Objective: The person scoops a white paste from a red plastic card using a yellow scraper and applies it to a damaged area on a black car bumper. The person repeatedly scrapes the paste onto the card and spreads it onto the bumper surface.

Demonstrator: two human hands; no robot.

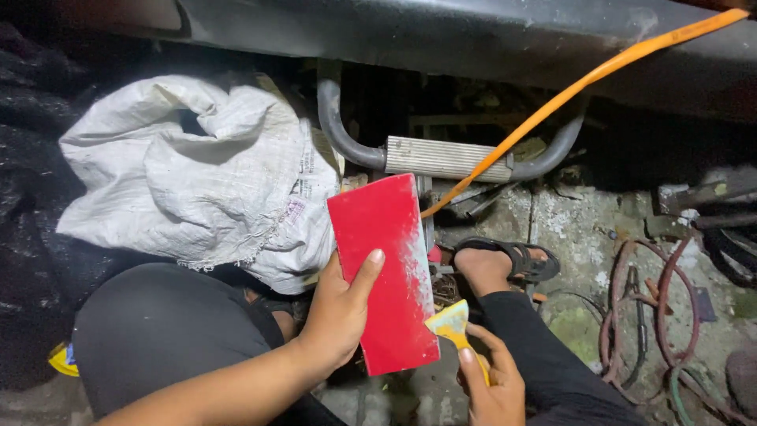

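Left hand (pixel 341 312) grips a red flat board (pixel 386 272), upright, thumb across its face. Right hand (pixel 490 380) holds a yellow scraper (pixel 450 322), blade touching the board's lower right edge. Behind: white woven sack (pixel 197 173), sandalled foot (pixel 501 264), ribbed metal step (pixel 445 158) w/ orange hose (pixel 583 83) across it.

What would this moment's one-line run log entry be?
left hand: holds red board | right hand: holds yellow scraper at board edge | near: white sack
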